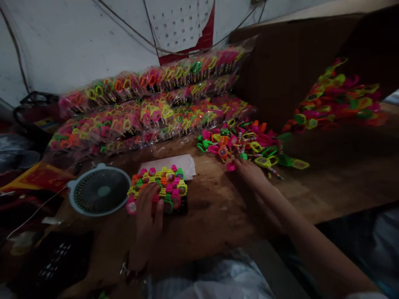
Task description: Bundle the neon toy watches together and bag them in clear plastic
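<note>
My left hand (148, 209) lies over a block of colourful toy watches (171, 189), its fingers stretched out on the near left part and the thumb apart. The watches sit side by side in rows, in pink, yellow, green and orange, with a black edge showing at the right. At the near edge of a loose pile of toy watches (255, 145), my right hand (247, 171) has its fingers pinched at a pink toy watch (230, 166). The dim light and blur hide the exact fingertip contact. A white sheet (183, 165) lies behind the block.
Clear bags of toy watches (124, 120) are stacked against the wall. A small round fan (99, 190) lies left of the block. Another heap of watches (339, 101) spills from a cardboard box (268, 74) on the right. A black perforated tray (52, 261) is at lower left.
</note>
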